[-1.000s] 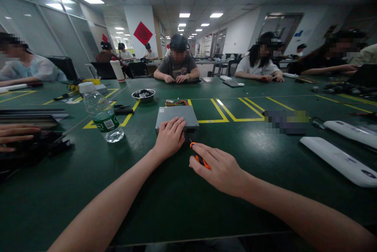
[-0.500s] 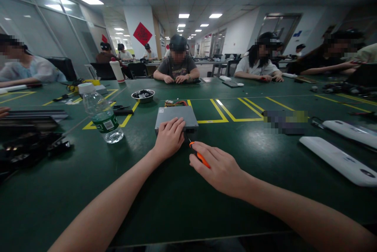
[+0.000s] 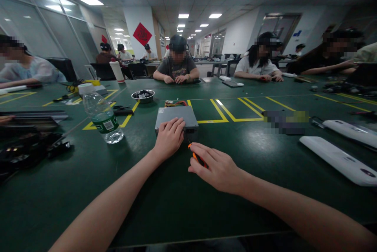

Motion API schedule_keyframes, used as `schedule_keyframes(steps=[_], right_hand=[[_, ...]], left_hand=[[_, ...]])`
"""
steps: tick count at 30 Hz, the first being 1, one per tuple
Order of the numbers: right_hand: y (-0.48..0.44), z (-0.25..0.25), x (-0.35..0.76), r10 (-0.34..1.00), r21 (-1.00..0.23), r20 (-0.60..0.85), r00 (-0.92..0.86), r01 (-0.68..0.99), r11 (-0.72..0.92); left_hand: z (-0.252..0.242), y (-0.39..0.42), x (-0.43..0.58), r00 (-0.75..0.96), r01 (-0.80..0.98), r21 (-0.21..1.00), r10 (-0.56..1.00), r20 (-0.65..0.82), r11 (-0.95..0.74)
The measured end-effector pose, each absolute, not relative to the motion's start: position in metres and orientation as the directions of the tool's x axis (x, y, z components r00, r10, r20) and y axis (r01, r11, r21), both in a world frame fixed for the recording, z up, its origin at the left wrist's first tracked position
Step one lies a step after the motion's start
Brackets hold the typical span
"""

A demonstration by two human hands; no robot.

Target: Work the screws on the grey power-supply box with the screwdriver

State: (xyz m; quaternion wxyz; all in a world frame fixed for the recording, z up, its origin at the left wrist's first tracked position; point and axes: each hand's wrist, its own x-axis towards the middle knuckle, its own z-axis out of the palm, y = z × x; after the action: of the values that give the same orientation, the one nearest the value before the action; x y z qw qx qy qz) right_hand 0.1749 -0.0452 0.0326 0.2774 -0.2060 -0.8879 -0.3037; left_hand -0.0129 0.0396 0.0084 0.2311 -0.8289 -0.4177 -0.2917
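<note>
A grey metal computer power supply [image 3: 172, 114] lies on the green table in front of me, with coloured wires [image 3: 176, 103] behind it. My left hand [image 3: 170, 136] is bent over its near top edge, fingers pressed on the lid and palm against the front side, gripping it. My right hand [image 3: 216, 167] is closed around the orange and black handle of a screwdriver [image 3: 199, 160]. The screwdriver's thin shaft points up and left at the front side of the power supply, beside my left fingertips. Shadow hides whether its tip touches a screw.
A water bottle [image 3: 107, 120] stands left of the power supply, with a metal bowl [image 3: 143, 95] of small dark parts behind. Dark metal parts [image 3: 32, 142] lie far left. White long casings [image 3: 338, 159] lie at right. Yellow tape [image 3: 212, 121] marks the table. A person [image 3: 178, 63] sits opposite.
My right hand has shifted slightly left, and the screwdriver handle has turned in its fingers. My left hand and the power supply have stayed in place.
</note>
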Motion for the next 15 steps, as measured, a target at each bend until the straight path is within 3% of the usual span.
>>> schedule_keyframes(steps=[5,11,15], right_hand=[[-0.05,0.03,0.169,0.242,0.396,0.592,-0.769,0.539,0.744],[-0.044,0.028,0.173,0.12,0.459,0.555,-0.823,0.423,0.782],[-0.04,0.029,0.18,0.13,0.492,0.583,-0.802,0.476,0.729]], left_hand=[[0.008,0.04,-0.013,0.474,0.83,-0.132,0.56,0.679,-0.542],[0.008,0.039,-0.013,0.479,0.83,-0.135,0.565,0.672,-0.542],[0.009,0.039,-0.013,0.477,0.83,-0.135,0.563,0.675,-0.541]])
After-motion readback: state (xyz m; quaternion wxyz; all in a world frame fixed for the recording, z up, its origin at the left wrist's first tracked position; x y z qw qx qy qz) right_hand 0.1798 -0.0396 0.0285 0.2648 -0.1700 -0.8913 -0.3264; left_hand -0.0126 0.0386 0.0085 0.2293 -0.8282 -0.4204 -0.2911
